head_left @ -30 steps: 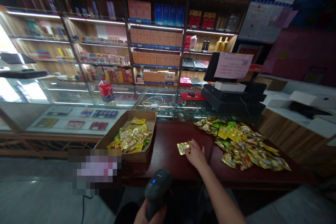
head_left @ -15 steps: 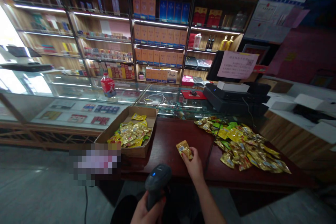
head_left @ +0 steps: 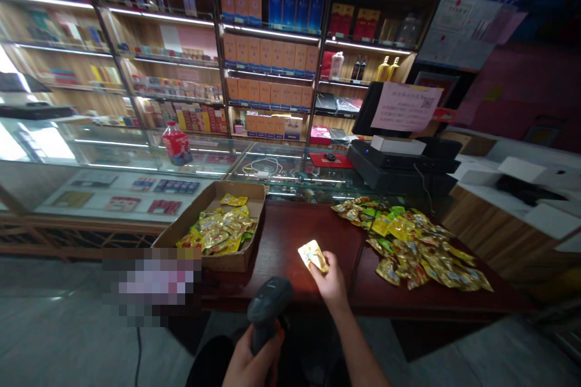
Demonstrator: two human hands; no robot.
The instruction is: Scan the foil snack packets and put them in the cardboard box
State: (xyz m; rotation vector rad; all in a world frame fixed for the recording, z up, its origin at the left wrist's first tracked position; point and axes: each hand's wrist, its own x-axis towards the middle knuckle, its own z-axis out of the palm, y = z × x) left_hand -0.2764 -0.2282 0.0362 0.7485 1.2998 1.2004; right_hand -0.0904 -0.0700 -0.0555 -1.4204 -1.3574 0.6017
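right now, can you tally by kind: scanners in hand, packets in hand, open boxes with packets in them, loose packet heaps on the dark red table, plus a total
Scanner, in left hand: 1
Held packet, in right hand: 1
Open cardboard box: 1
Loose packet heap: 1
Total: 4

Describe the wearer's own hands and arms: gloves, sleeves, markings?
The left hand and right hand are ungloved; no rings can be made out. The right forearm shows no sleeve, watch or bracelet. The right thumbnail looks reddish, though small and blurred. Left sleeve: can't tell, cut off by the frame.
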